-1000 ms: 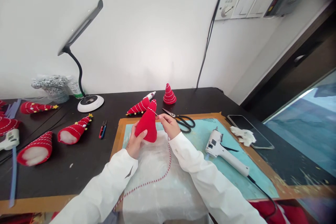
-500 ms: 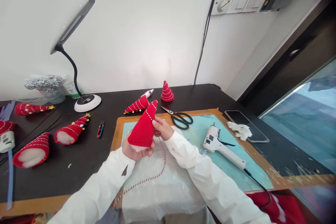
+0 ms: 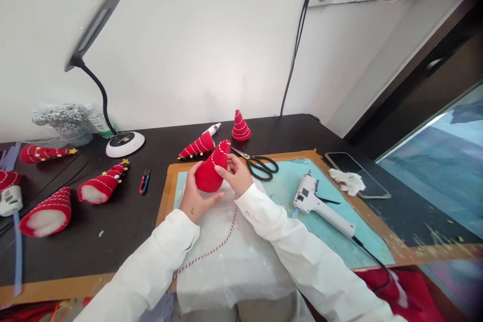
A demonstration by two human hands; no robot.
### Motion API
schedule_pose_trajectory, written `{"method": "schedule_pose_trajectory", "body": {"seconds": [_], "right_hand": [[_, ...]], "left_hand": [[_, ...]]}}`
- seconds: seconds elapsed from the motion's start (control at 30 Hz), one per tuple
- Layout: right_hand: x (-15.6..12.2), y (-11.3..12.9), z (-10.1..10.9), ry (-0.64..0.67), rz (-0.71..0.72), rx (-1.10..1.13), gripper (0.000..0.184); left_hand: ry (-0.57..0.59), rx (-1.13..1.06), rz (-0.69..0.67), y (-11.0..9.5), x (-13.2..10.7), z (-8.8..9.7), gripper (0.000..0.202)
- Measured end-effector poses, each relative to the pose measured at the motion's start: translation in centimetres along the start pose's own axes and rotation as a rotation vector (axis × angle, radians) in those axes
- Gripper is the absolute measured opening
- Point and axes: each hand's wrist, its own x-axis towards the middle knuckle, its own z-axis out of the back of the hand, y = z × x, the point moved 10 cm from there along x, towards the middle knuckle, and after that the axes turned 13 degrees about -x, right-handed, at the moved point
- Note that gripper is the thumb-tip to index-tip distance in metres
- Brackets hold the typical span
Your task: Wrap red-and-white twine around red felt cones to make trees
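Cradling a red felt cone [image 3: 209, 173] above the teal mat [image 3: 287, 176]: left hand [image 3: 196, 193] clasps its base, steadying it; right hand [image 3: 236, 175], close beside, pinches the striped side, red-and-white twine [image 3: 222, 243] trailing down. Scissors [image 3: 241, 152] lie just right.

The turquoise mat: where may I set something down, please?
Bare turquoise mat shows between the black-handled steel scissors and the white glue gun; it is crowded around the red felt cone in the left hand and right hand.
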Motion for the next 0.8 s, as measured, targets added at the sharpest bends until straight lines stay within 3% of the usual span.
{"method": "schedule_pose_trajectory", "body": {"seconds": [0.2,0.37,0.6,0.8], "right_hand": [[0.0,0.1,-0.3,0.065,0.011,-0.085,0.054],[0.4,1.3,0.7,0.092,0.111,-0.194,0.051],[0.8,2.4,1.3,0.125,0.17,-0.019,0.047],[0.6,3.0,1.4,0.12,0.187,0.036,0.039]], "left_hand": [[-0.019,0.042,0.076,1.0,-0.2,-0.3,0.075],[0.024,-0.058,0.254,2.9,-0.4,-0.7,0.07],[-0.028,-0.204,0.421,6.4,-0.8,0.0,0.057],[-0.032,-0.188,0.432,7.9,-0.9,0.5,0.052]]}}
